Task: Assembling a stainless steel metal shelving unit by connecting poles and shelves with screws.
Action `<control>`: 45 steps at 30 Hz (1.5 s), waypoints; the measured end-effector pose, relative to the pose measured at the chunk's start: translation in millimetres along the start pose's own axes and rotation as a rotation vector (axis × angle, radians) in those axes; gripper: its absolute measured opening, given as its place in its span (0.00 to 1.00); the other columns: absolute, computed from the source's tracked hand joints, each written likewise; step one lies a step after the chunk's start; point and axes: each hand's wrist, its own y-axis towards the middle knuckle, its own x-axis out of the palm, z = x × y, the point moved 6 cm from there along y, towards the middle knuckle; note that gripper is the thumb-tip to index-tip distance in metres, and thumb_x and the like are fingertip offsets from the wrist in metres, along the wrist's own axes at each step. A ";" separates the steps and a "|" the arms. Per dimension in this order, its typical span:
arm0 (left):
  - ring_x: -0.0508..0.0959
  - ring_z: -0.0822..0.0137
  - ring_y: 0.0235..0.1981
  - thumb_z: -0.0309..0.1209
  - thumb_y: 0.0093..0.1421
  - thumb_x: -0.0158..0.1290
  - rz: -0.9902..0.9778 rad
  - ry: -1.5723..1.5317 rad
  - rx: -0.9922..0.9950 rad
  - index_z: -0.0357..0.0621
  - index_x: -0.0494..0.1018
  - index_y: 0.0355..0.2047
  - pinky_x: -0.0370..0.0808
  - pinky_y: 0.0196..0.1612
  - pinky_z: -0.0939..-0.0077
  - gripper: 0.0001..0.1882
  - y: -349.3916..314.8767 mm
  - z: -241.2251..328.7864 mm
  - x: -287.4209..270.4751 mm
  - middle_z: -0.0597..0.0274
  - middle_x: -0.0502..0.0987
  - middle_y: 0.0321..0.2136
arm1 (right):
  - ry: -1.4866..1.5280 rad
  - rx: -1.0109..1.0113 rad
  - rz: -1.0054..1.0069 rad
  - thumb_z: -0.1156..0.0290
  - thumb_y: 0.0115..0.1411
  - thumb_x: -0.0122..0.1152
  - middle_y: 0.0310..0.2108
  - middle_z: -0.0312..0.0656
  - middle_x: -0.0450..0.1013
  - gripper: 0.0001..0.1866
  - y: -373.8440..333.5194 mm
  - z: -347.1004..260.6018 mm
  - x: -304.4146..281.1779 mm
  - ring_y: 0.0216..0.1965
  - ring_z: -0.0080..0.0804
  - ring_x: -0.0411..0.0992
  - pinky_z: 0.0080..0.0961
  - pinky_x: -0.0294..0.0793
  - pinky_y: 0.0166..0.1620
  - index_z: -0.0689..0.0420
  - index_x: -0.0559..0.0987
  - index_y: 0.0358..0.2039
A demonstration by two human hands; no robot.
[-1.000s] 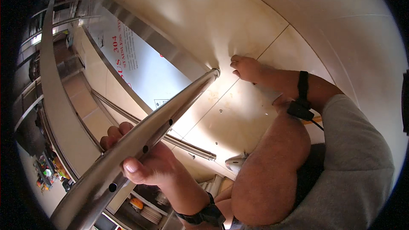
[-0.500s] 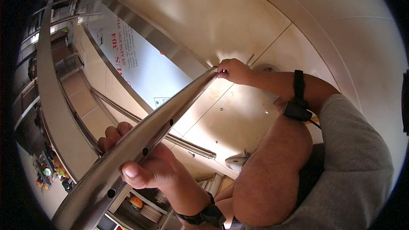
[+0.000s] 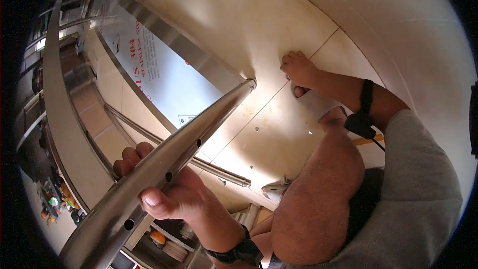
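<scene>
A long polished steel tube (image 3: 214, 119) slants across the view, with several dark round holes along its side. My left hand (image 3: 181, 197) is wrapped around it from below, the thumb on the near side and fingertips showing beyond. Away from the tube's far end, my right hand (image 3: 299, 68) is low over the tiled floor beside my foot (image 3: 300, 91). Its fingers are curled together and pointing down; whatever they may hold is hidden. Both wrists wear black straps.
A steel frame panel with printed white-blue film (image 3: 172, 77) lies left of the tube. A thinner tube (image 3: 226, 174) rests on the floor. Small screws (image 3: 257, 129) are scattered about the tiles. Shelves stand at the far left, and an open compartment (image 3: 174, 249) sits at the bottom.
My right hand has left the tube's far end and moved right, down by my foot. The thin rod that stuck out past it no longer shows. My left hand keeps its grip.
</scene>
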 end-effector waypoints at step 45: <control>0.70 0.67 0.37 0.35 0.39 0.64 -0.105 0.002 -0.750 0.35 0.63 0.45 0.67 0.40 0.77 0.34 -59.6 -9.9 -70.8 0.59 0.69 0.38 | 1.564 0.241 -0.608 0.63 0.47 0.54 0.32 0.48 0.74 0.18 140.8 -248.6 -268.5 0.35 0.38 0.74 0.36 0.75 0.38 0.64 0.76 0.34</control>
